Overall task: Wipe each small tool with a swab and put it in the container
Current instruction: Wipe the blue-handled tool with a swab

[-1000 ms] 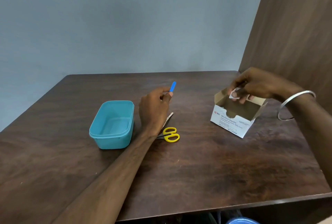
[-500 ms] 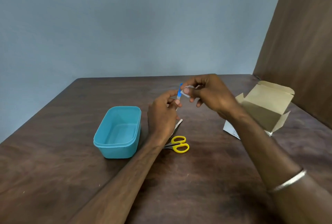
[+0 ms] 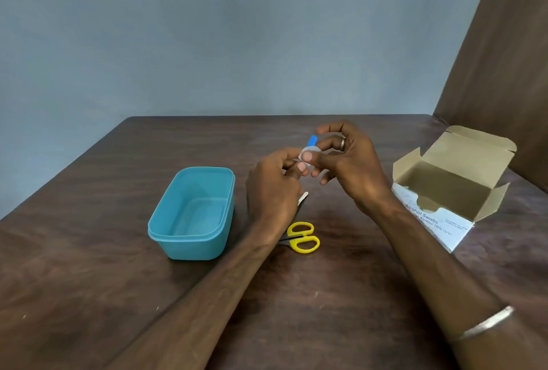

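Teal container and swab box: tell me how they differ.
The teal container is smooth plastic with rounded corners; the swab box is cardboard with sharp folds. The teal container has no lid on; the swab box has open flaps attached. The teal container is plain; the swab box bears printed text. Both sit open on the table.

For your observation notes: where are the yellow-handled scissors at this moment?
In the head view, the yellow-handled scissors lie on the table just right of the blue container, partly under the left hand's wrist.
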A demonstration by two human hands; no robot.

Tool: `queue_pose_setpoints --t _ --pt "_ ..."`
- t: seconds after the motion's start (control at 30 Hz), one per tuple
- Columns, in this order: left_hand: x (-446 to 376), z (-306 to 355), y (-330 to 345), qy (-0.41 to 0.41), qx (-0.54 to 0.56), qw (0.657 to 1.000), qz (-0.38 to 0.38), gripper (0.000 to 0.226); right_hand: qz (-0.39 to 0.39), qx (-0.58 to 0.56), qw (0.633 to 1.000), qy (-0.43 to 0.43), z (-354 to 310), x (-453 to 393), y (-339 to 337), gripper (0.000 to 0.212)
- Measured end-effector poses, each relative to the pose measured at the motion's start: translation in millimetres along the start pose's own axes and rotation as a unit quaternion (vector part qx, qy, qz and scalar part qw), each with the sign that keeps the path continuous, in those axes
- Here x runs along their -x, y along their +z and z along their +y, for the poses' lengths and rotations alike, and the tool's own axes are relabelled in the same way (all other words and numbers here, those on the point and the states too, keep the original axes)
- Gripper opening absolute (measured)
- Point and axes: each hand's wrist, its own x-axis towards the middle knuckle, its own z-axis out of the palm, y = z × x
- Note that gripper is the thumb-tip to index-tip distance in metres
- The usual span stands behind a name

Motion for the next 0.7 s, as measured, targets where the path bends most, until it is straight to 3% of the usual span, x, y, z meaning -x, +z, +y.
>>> queue_pose_setpoints --t 0.07,0.3,0.43,0.57,0.7 --pt "-0.6 -1.2 -0.2 -0.001 -0.013 1.000 0.005 0.019 0.004 -0.017 1.000 0.009 2.1 0.6 0.3 0.038" --pt "-3.7 -3.4 -3.7 0.011 -0.061 0.998 0.018 0.018 0.019 -0.037 0.999 0.007 4.8 5.6 0.6 0.003" --pt "-3.8 -4.8 -3.8 0.016 -0.063 0.998 0.017 0.019 0.015 -0.046 0.999 0.001 6.5 7.4 3.3 0.005" --pt "-2.6 -3.7 -3.6 0.032 -0.062 0.997 0.014 0.021 0.012 -0.050 0.999 0.006 7.5 8.5 6.8 0.020" --pt "-4.4 -3.0 -3.9 0.026 -0.053 0.998 0.027 0.020 0.024 -0.057 0.998 0.002 7.4 6.3 5.2 0.010"
